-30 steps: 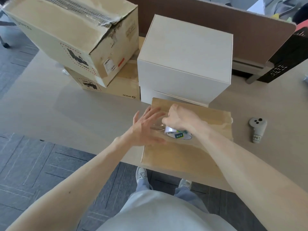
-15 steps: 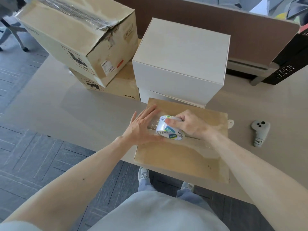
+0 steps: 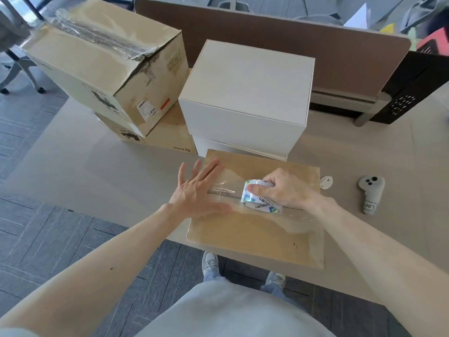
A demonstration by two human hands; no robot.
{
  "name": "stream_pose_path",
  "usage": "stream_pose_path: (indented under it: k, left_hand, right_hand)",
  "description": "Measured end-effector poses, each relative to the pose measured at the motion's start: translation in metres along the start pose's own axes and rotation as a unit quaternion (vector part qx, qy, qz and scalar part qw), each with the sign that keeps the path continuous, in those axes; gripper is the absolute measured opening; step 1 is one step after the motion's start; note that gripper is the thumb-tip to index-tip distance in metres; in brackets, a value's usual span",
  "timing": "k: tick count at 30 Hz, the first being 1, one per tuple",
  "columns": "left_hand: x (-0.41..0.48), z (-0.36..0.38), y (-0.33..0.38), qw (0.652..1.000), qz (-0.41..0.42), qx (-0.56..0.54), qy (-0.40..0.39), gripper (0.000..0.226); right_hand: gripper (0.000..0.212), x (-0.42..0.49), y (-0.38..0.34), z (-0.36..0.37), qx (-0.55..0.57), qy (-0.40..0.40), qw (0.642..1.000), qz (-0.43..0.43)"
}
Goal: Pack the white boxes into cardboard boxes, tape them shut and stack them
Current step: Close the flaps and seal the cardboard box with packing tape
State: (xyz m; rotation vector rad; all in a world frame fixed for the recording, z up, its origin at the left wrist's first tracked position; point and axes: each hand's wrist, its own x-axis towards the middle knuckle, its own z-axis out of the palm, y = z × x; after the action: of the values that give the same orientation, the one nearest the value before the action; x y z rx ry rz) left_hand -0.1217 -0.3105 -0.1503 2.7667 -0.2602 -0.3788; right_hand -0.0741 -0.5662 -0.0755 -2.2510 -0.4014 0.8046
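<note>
Head view: cardboard box (image 3: 255, 237) at near edge of table (image 3: 97, 171), clear tape (image 3: 226, 188) across top.
On box top, right hand (image 3: 289, 190) curled round tape roll (image 3: 261, 198); left hand (image 3: 196, 193) flat, pressing tape down. Just beyond, white boxes (image 3: 245, 93) stacked; two cartons (image 3: 104, 69) far left, lower printed PICO; grey controller (image 3: 370, 190) right.

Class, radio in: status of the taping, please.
Left hand flat on cardboard box. Right hand grips tape roll on its top. Nothing blocking.

Right side of the beige table (image 3: 73, 171) has a gray controller (image 3: 371, 193) with a handwritten label, plus a little white oval thing (image 3: 326, 182) near it. A brown divider (image 3: 267, 37) runs along the back, with a black perforated panel (image 3: 413, 93) at its right end.
</note>
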Motion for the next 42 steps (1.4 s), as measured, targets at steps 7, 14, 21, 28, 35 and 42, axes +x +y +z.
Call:
stream_pose_path:
  k: [7,14,21,28,35,42]
  left_hand:
    - [0.006,0.018,0.05,0.995,0.012,0.089,0.036,0.131]
    - [0.008,0.02,0.048,0.996,0.019,0.084,0.028,0.125]
    - [0.007,0.019,0.049,0.995,0.011,0.097,0.016,0.124]
    - [0.009,0.019,0.039,0.998,0.021,0.038,0.045,0.125]
    - [0.005,0.018,0.045,0.995,0.025,0.099,0.02,0.124]
    - [0.005,0.018,0.049,0.992,0.019,0.128,0.006,0.122]
  right_hand:
    - [0.071,0.007,-0.002,0.01,0.007,0.009,1.0,0.01]
    - [0.074,0.009,-0.005,0.01,-0.005,0.011,1.0,0.008]
    - [0.056,-0.003,0.003,-0.003,0.071,-0.028,0.997,-0.003]
    - [0.079,-0.011,-0.013,-0.005,0.185,0.039,0.982,0.004]
    - [0.059,-0.018,0.005,-0.004,0.057,0.047,0.997,0.018]
    - [0.058,-0.023,0.011,-0.011,-0.035,0.036,0.997,0.053]
